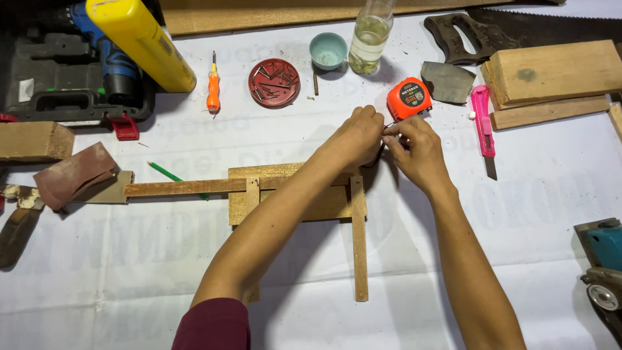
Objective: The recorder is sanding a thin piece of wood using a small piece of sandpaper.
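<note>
My left hand point(357, 135) and my right hand point(414, 148) meet just below an orange tape measure point(409, 98) that lies on the white table cover. The fingers of both hands pinch at the tape's small metal end and a dark loop beside it; the exact grip is hidden. Under my left forearm lies a small wooden frame point(291, 194): a flat board with thin slats across it, one long slat point(181, 188) running left and another point(359, 240) toward me.
A red lid of nails point(274, 82), an orange screwdriver point(213, 87), a teal bowl point(328, 50) and a glass jar point(370, 39) stand behind. A pink utility knife point(483, 126), wood blocks point(551, 74) and a saw point(492, 32) lie right; a drill case point(65, 71) and sandpaper point(74, 174) left.
</note>
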